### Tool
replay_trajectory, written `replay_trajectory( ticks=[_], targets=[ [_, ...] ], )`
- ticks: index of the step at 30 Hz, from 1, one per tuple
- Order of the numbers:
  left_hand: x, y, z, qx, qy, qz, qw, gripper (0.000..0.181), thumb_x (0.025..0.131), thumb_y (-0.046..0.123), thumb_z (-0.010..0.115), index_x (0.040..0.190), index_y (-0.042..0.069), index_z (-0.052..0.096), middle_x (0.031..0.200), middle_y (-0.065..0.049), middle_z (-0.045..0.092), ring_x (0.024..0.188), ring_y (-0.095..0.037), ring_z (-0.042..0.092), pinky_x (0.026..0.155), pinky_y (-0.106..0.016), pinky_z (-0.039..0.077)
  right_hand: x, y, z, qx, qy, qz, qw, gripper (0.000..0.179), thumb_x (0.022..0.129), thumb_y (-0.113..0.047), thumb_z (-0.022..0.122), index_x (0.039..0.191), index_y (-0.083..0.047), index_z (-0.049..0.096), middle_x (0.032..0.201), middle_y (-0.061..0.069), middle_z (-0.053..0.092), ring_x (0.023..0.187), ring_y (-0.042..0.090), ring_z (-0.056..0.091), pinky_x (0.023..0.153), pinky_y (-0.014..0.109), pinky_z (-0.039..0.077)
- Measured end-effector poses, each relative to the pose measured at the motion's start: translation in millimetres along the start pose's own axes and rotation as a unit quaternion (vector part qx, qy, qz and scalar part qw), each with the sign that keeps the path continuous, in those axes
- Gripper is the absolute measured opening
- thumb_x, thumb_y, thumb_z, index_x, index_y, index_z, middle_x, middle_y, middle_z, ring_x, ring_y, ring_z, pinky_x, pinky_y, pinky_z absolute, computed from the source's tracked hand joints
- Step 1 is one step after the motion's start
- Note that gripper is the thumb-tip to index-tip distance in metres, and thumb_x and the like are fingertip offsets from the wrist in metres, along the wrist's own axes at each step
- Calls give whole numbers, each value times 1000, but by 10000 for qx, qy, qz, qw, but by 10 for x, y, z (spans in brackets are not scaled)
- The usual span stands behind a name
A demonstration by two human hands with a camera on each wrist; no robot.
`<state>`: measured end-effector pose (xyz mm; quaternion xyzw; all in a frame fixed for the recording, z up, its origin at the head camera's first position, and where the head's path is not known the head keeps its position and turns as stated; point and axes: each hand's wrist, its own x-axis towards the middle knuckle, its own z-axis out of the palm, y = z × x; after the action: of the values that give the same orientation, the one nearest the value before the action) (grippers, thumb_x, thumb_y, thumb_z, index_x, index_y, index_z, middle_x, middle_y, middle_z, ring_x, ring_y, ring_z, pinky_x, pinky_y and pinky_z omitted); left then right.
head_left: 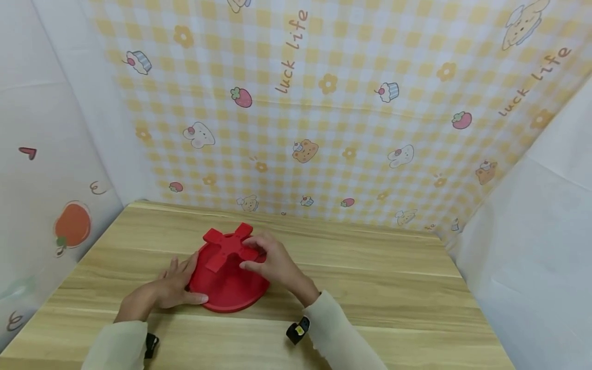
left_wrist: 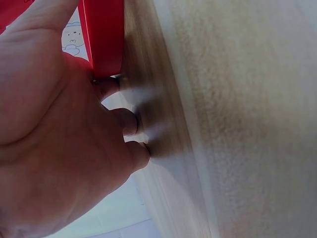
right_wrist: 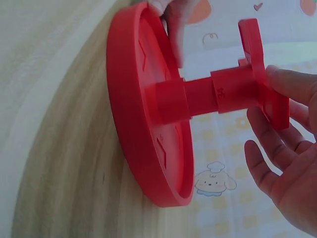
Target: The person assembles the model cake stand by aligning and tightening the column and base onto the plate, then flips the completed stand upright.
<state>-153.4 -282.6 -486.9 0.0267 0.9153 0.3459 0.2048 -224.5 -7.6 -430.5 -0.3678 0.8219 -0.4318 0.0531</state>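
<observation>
A red plastic stand has a round, raised-rim base [head_left: 226,300] on the wooden table. From its middle rises a stepped post [right_wrist: 200,96], topped by a cross-shaped piece [head_left: 228,245] with flat arms. My right hand [head_left: 273,259] grips one arm of the cross from the right; in the right wrist view, fingertips lie on both its faces. At the base's left edge, my left hand [head_left: 173,288] is spread, its thumb [head_left: 196,298] lying on the rim. Other fingertips [left_wrist: 130,121] of that hand rest on the tabletop beside the base, as the left wrist view shows.
The wooden table [head_left: 370,288] stretches to both sides of the stand. A yellow-checked cloth [head_left: 324,118] with printed cartoons hangs behind it, and white cloths [head_left: 532,246] border the sides. Black bands [head_left: 297,330] sit near both wrists.
</observation>
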Motion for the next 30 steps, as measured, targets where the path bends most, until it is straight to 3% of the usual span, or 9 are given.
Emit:
replay_trajectory(
  ticks=[7,13,16,18,21,24,27,30],
  targets=[
    [59,-99,47,38,151,22,9999,138,67,68,78,157,0,-3,157,-33,10,139,-64,-12,104,-80,-3,-38,-38,34,-284,-19,-108,9995,47,84,-21,81,127,-10,63,117,2,59,101,7,57,80,12,52],
    [30,-50,26,103,88,-59,9999,136,69,66,77,157,0,-3,158,-33,9,139,-64,-13,105,-80,-3,26,-8,-70,-258,80,-127,9996,45,86,-32,78,125,-14,64,110,-1,66,94,8,61,77,16,54],
    [-10,2,5,37,16,6,10000,132,73,63,77,156,0,-5,156,-36,8,138,-65,-13,104,-80,-4,117,70,-113,-125,367,-7,9992,36,94,-28,70,126,-13,65,115,4,67,96,14,64,77,20,55],
    [-24,15,3,27,-2,-3,10000,131,74,63,76,157,0,-5,157,-36,7,138,-64,-15,105,-80,-5,187,138,-130,-49,410,23,9991,34,98,-19,64,130,-11,62,127,7,64,106,20,64,79,23,56],
    [-21,0,18,47,34,-25,10000,133,73,65,76,157,0,-4,157,-35,8,139,-64,-14,105,-80,-4,286,232,-144,-39,71,-72,9999,40,100,-6,58,139,-9,54,147,9,50,127,25,55,86,26,55],
    [5,-38,54,69,107,-98,9999,137,68,68,77,157,1,-3,158,-32,10,140,-62,-13,106,-80,-4,356,274,-150,185,-501,-188,9984,47,100,-4,56,146,-8,48,157,8,38,140,24,43,91,27,54],
    [33,-73,76,23,188,-95,9998,138,66,69,77,157,2,-1,158,-32,11,141,-62,-13,106,-79,-4,393,259,-145,400,-836,-214,9955,49,99,-7,58,147,-8,46,152,10,44,137,22,47,92,26,54],
    [36,-73,71,46,233,-104,9997,139,65,70,77,157,1,0,158,-33,12,140,-62,-12,106,-80,-4,402,187,-137,512,-877,-142,9947,51,97,-7,61,146,-5,46,141,11,55,126,24,56,92,28,55]
  ],
)
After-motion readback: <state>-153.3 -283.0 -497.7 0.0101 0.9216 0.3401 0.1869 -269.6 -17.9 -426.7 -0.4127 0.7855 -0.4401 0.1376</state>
